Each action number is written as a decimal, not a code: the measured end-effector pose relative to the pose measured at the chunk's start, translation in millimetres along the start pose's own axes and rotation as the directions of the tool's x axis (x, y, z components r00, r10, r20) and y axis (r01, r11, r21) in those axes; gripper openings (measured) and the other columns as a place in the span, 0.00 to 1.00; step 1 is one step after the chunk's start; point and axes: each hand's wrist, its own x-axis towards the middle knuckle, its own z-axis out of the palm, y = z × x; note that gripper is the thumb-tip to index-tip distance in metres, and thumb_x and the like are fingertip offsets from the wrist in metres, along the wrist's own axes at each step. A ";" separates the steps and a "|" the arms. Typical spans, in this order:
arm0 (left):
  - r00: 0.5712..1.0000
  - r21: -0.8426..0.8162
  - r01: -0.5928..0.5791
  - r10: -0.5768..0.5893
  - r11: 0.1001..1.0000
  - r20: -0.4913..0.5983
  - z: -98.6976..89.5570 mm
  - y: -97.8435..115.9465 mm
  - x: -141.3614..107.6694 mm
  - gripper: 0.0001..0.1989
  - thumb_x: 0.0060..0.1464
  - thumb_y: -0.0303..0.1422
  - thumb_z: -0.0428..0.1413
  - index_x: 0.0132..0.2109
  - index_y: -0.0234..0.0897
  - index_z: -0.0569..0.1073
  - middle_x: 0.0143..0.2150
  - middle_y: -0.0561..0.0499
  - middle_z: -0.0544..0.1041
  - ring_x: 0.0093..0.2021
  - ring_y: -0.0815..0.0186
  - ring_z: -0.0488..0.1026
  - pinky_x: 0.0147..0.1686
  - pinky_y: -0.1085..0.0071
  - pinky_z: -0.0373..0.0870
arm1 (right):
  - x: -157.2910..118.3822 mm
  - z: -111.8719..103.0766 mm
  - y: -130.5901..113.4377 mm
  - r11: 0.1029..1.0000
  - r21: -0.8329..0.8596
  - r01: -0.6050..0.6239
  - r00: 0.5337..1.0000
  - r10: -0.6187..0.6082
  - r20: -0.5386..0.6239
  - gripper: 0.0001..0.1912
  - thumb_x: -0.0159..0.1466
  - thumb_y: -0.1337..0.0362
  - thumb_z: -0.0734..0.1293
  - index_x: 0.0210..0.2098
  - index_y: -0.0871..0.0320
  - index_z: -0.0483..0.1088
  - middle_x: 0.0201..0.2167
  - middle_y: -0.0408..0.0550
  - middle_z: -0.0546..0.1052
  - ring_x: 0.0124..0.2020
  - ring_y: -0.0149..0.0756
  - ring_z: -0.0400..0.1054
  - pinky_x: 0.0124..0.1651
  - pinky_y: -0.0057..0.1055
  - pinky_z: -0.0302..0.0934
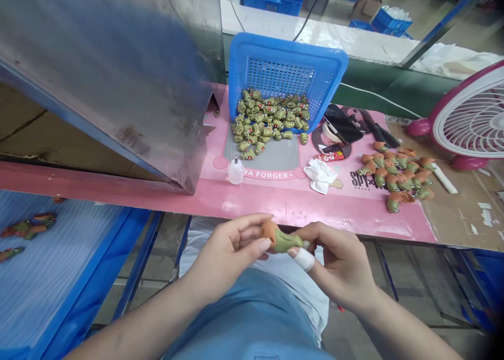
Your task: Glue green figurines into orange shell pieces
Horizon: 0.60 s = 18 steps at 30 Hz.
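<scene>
Just in front of the table's edge, both hands hold one small orange and green molded figure part point(284, 239). My left hand point(234, 252) is closed around its orange end. At the green end, my right hand point(338, 263) pinches with thumb and forefinger; white tape wraps that thumb. Beyond them, a heap of small green molded parts point(271, 116) spills from a tipped blue basket point(289, 48). To the right lies a group of orange and green parts point(403, 173) like the held one. A small clear bottle with a thin tip point(236, 171) stands near the table's front.
A large metal housing point(118, 71) rises at the left. On the pink mat lie a crumpled white cloth point(319, 175) and a dark phone point(342, 124). A pink and white fan point(472, 113) stands at right. Lower left, a blue bin point(98, 276) holds several parts.
</scene>
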 end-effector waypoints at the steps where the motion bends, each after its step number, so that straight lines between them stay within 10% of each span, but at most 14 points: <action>1: 1.000 -0.001 0.000 0.000 1.000 0.001 -0.1 -0.1 1.9 0.18 0.52 0.32 0.55 0.51 0.35 0.67 0.37 0.49 0.77 0.38 0.67 0.73 0.37 0.73 0.71 | 0.3 -0.6 0.5 1.000 0.007 -0.002 1.000 0.002 -0.017 0.03 0.55 0.69 0.66 0.30 0.59 0.68 0.21 0.40 0.70 0.19 0.24 0.61 0.21 0.21 0.58; 18: 0.995 -0.188 -0.072 0.058 0.980 -0.076 20.0 -15.1 16.7 0.15 0.53 0.37 0.55 0.44 0.31 0.70 0.31 0.51 0.73 0.32 0.69 0.71 0.34 0.72 0.72 | -7.7 18.0 9.2 0.976 -0.211 0.052 0.982 -0.088 -0.166 0.06 0.57 0.70 0.65 0.35 0.59 0.66 0.22 0.39 0.70 0.18 0.22 0.61 0.21 0.18 0.57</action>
